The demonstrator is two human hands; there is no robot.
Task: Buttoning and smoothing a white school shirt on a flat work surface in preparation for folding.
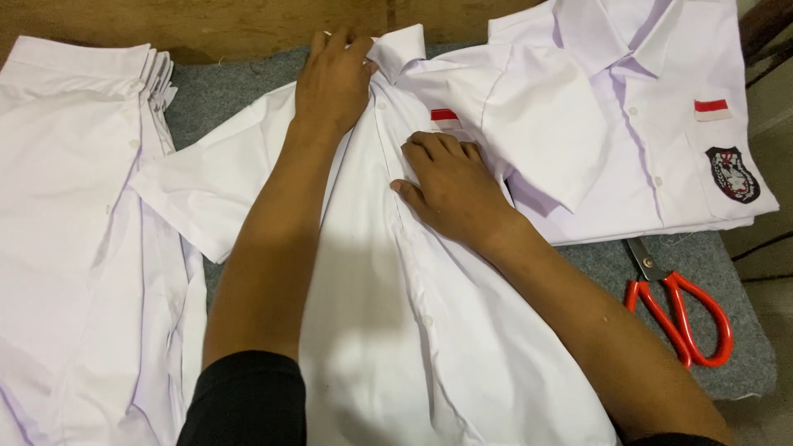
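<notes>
White short-sleeved cotton shirt (372, 330), lying front-up on the grey felt-covered table (710, 264). Left hand (333, 78) rests flat and unclenched at the collar (396, 48); right hand (450, 186) presses open-palmed on the button placket, grasping nothing. Stack of folded white shirts (74, 206) at left; a pile of white badge-pocketed shirts (661, 124) at right. Red-handled steel scissors (681, 310) lie near the right forearm.

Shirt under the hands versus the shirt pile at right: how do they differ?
The middle shirt lies single, with both hands on it; the right pile is stacked and untouched. The pile's top shirt shows a dark chest badge; none is visible on the middle shirt. Both are white, short-sleeved, with red-and-white patches.
</notes>
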